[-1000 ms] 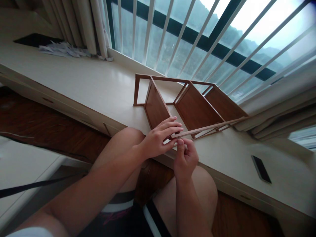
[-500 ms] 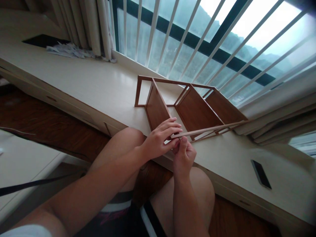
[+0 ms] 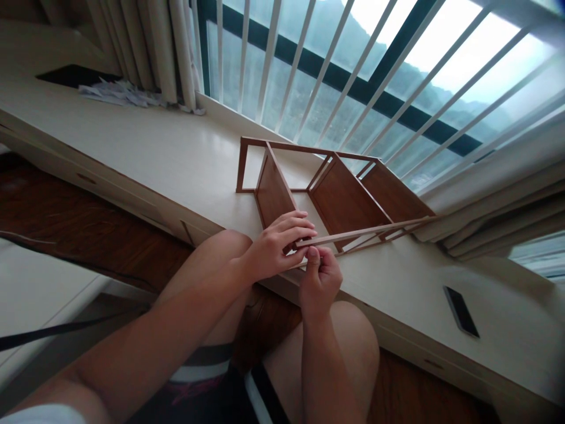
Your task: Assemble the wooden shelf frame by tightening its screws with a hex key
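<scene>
A brown wooden shelf rack (image 3: 349, 197) lies on its side on the pale window ledge, its shelf boards standing upright between the rails. My left hand (image 3: 277, 242) is wrapped around the near end of the front rail, fingers over the top. Just right of it, my right hand (image 3: 321, 275) is closed, thumb and forefinger pinched together against the underside of that rail end. What sits in the right-hand pinch, if anything, is too small and hidden to make out.
A black phone (image 3: 461, 311) rests on the ledge (image 3: 176, 159) at the right. Crumpled white paper (image 3: 120, 92) and a flat black object (image 3: 77, 75) lie at the far left by the curtain (image 3: 165, 53). White window bars (image 3: 326, 65) rise behind the rack.
The whole view has shifted slightly, so the rack and hands appear a little further left. Both hands stay at the same rail end, and the right-hand pinch has turned slightly.
</scene>
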Motion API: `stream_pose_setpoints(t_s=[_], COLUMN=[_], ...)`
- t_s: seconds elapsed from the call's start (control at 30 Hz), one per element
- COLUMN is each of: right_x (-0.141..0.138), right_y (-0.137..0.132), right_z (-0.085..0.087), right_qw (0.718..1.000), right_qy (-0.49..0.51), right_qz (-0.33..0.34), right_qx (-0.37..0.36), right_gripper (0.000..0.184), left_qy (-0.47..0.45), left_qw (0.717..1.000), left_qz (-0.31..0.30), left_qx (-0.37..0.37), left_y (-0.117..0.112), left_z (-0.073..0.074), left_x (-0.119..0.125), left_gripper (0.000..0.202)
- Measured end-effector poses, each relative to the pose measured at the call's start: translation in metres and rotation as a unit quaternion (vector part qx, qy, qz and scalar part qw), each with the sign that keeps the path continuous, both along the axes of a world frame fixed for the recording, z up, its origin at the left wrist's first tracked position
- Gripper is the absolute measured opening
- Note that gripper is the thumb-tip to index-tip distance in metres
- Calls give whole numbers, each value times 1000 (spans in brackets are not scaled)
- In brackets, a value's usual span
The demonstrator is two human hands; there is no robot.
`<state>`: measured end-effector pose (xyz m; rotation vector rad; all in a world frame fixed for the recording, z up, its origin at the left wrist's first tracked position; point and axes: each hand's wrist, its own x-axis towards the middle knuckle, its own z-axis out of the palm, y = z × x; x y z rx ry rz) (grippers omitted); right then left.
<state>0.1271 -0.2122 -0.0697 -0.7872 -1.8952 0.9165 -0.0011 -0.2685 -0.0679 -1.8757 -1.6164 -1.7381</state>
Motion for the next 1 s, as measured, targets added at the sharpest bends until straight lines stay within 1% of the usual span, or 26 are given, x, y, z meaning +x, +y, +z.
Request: stream_pose_setpoints(t_s=[0.13, 0.23, 0.4, 0.5, 0.6, 0.7, 0.77, 0.87, 1.0], right_x=[0, -1, -4, -8, -12, -15, -16, -16, -16], right_y=[-1, -1, 1, 2, 3, 4, 5, 8, 11], right_z=[3, 4, -4, -9, -11, -12, -13, -16, -21], right_qw=[1000, 1000, 999, 995, 981, 952, 931, 913, 909], right_qy=[-7, -8, 32, 56, 91, 142, 171, 197, 211], right_qz=[-7, -10, 5, 14, 35, 79, 114, 147, 164], right_qx=[12, 11, -34, -84, -170, -260, -303, -326, -321], right_gripper=[30, 30, 34, 40, 45, 46, 47, 49, 52], left_qy=[-4, -5, 11, 7, -4, -2, -1, -3, 2], left_qw=[1000, 1000, 999, 999, 999, 999, 999, 999, 999], left_qz=[-3, -19, -52, -53, -47, -51, -50, -43, -40], left_qx=[8, 9, 4, 3, 2, 0, 1, 5, 8], left_y=[1, 0, -2, -3, -3, -4, -3, -3, -3], left_z=[0, -1, 0, 1, 1, -1, -3, -6, -7], left_x=[-1, -3, -9, -11, -12, -13, -13, -11, -10], left_gripper=[27, 28, 34, 36, 36, 37, 37, 39, 38])
